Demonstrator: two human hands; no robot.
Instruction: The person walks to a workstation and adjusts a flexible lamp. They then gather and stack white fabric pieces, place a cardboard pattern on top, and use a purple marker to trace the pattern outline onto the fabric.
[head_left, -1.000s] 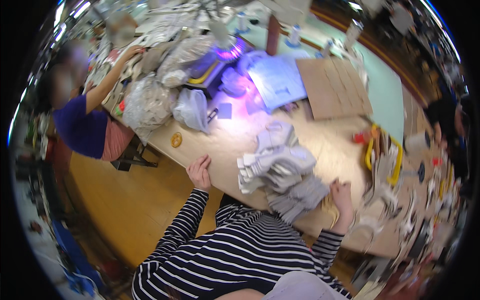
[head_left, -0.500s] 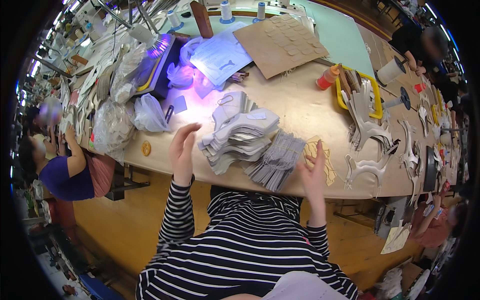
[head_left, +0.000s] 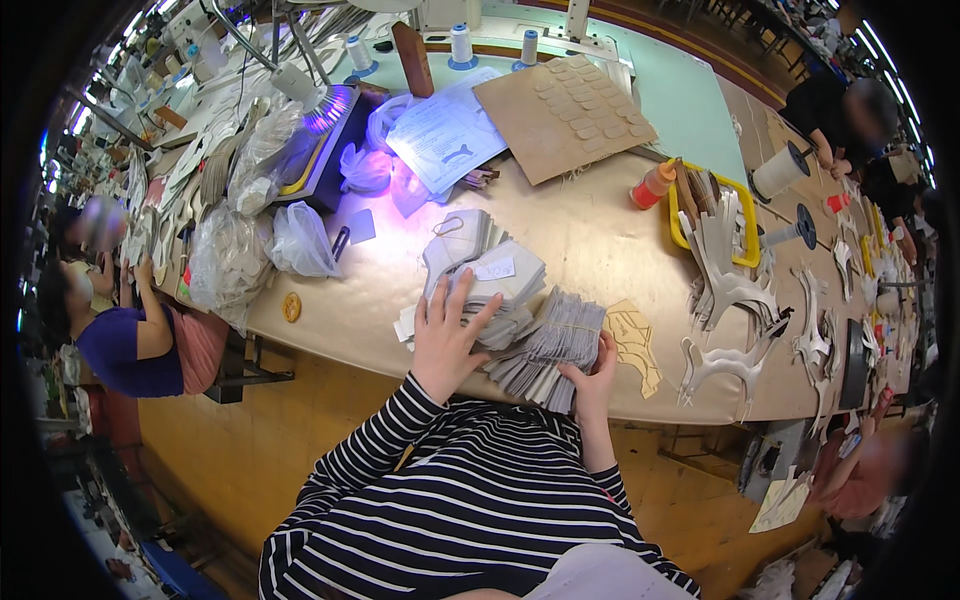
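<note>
Fingers of your left hand (head_left: 443, 335) lie spread flat on the grey stack (head_left: 487, 280); your right hand (head_left: 593, 372) clamps the bundle (head_left: 548, 347) at the worktop (head_left: 600, 235) edge. Loosen that grip and pieces could slide off.

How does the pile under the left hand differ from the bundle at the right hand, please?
The pale pile under the left hand is loosely fanned, and its pieces lie flat. The grey bundle at the right hand is darker and packed tight, its pieces seen edge-on. Both are stacks of cut flat pieces at the table's near edge.
</note>
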